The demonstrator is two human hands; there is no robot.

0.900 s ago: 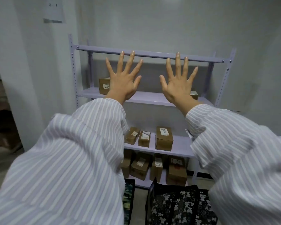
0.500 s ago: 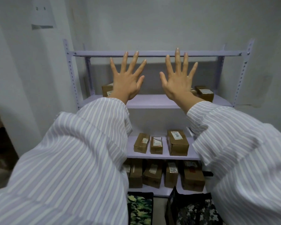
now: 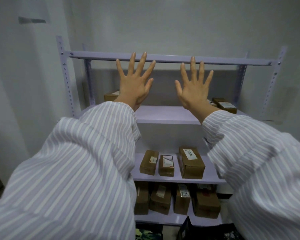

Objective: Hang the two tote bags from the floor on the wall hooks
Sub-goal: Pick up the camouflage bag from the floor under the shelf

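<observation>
The two tote bags sit on the floor far below both hands, with only their tops showing at the bottom edge of the view. A camouflage bag (image 3: 148, 233) is beneath the left forearm, and a dark bag (image 3: 210, 230) with a raised black rim is beneath the right one. They stand near each other and neither is touched. Their handles are cut off from view.

The left hand (image 3: 134, 84) and right hand (image 3: 193, 89) are raised side by side at arm's length, backs toward the camera. Their fingers are straight and fanned apart, and they hold nothing. I cannot tell whether the fingertips touch anything. The top rail of a purple shelf rack (image 3: 163, 60) crosses just behind them. Striped sleeves (image 3: 76, 170) cover both arms. Brown cardboard boxes (image 3: 191, 162) lie on the shelves below the hands, and more stand on the lowest shelf just above the bags.

No wall hooks appear anywhere in view. I judge the task not yet begun, since both bags are on the floor and both hands are free. The next move calls for bringing the hands well down past the shelves and gathering one bag's handles. The person must then find the hooks, which must be out of sight. A soft bag will sag, so both straps should be taken together.
</observation>
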